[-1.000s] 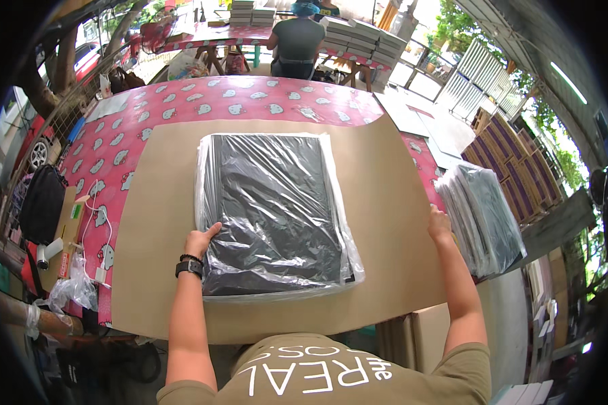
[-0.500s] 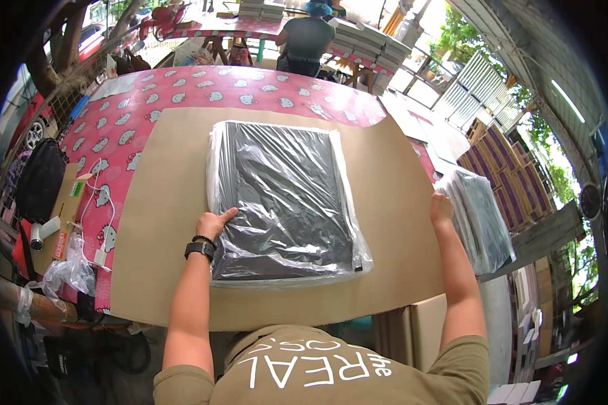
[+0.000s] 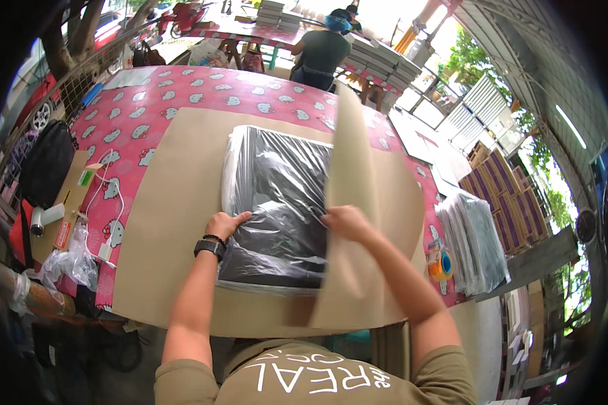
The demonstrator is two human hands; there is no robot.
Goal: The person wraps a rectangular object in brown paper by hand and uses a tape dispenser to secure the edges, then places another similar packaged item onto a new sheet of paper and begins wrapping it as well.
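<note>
A: Plastic-wrapped dark stack (image 3: 277,202) sits frame centre on the brown kraft sheet (image 3: 175,223). Right hand (image 3: 344,221) grips the sheet's right flap, lifted upright over the stack.
B: Left hand (image 3: 224,223)?
A: Flat, pinning the stack's left edge (fingers spread, gripping nothing). Keep it pressed; crease tight at the stack's edge.

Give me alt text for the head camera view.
A right hand folds brown paper over a plastic-wrapped dark stack, while the left hand presses the stack's left edge. A tape roll lies at right.
</note>
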